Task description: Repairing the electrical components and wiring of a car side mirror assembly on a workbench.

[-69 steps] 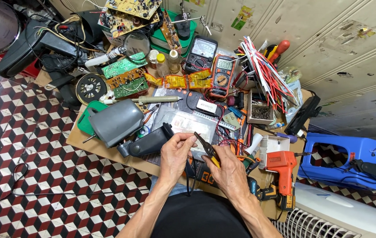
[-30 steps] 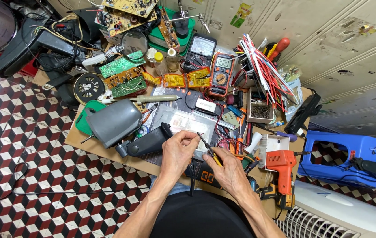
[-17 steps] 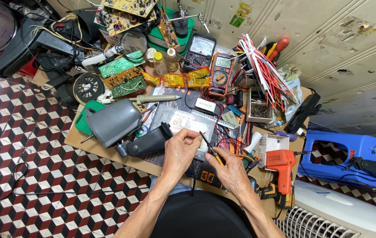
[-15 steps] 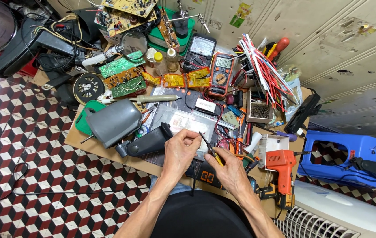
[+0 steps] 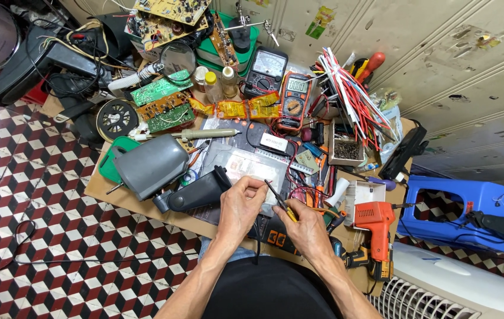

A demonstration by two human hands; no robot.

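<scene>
My left hand [image 5: 241, 208] is pinched shut on a thin black wire [image 5: 257, 236] that hangs down toward my lap. My right hand [image 5: 303, 227] grips small yellow-handled pliers [image 5: 279, 201], whose dark tip points up-left to my left fingertips. Both hands hover over the near edge of a cluttered low worktable [image 5: 116, 198], just in front of a grey work mat [image 5: 246, 165]. A dark handheld tool body [image 5: 195, 194] lies left of my left hand.
An orange drill [image 5: 376, 221], two multimeters [image 5: 292, 100], green and yellow circuit boards [image 5: 158, 100], a grey housing [image 5: 151, 165], a bundle of red and white wires [image 5: 349, 94] and a soldering iron [image 5: 201, 134] crowd the table. A blue case [image 5: 459, 212] sits right; checkered floor [image 5: 33, 236] lies left.
My hands have stayed in the same spot. The pliers tip has shifted slightly nearer my left fingertips; the wire still hangs from my left hand.
</scene>
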